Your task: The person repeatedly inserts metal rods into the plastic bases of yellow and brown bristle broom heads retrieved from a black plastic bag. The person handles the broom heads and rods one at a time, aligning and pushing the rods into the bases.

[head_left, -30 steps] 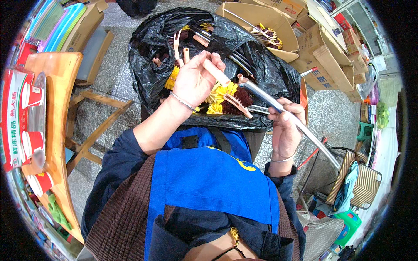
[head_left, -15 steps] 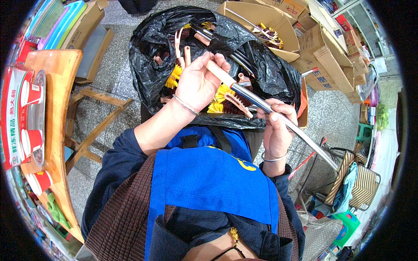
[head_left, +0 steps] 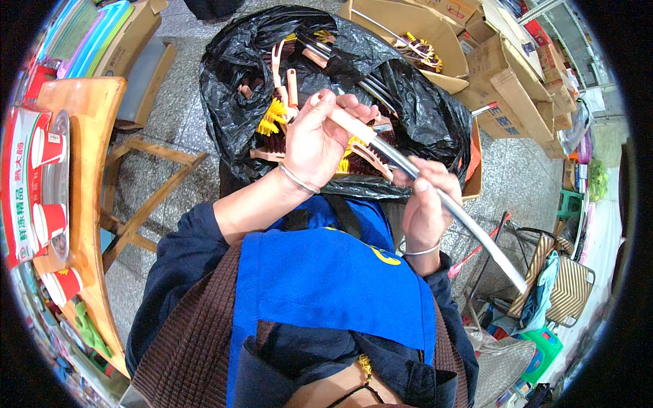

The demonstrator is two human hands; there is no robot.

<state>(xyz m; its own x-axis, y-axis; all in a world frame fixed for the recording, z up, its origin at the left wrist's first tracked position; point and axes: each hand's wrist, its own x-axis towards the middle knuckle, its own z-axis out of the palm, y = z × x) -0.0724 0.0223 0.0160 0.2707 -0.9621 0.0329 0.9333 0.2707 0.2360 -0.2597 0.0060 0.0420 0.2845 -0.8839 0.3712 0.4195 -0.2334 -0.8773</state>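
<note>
A metal pole (head_left: 479, 236) with a pale pink plastic grip (head_left: 352, 127) slants across in front of me, its bare end low at the right. My left hand (head_left: 314, 141) is closed round the grip, palm up, with the thumb by its upper end. Lower down, my right hand (head_left: 430, 211) holds the metal tube between thumb and fingers. Beneath both hands a black plastic bag (head_left: 235, 75) lies open, holding several pink-backed brush heads with yellow and dark bristles (head_left: 272, 119) and more metal poles (head_left: 375, 92). My hands partly hide the bag's contents.
At the left stands a wooden table (head_left: 102, 136) with red-and-white paper cups (head_left: 49, 223), beside a wooden stool frame (head_left: 153, 197). Cardboard boxes (head_left: 507, 92) crowd the upper right; one holds another brush. A folding chair (head_left: 568, 289) and a green stool (head_left: 544, 353) stand lower right.
The pole's far end has dropped a little. My left hand has shifted slightly right and down with the grip, its thumb now nearer the grip's end. My right hand stays on the tube.
</note>
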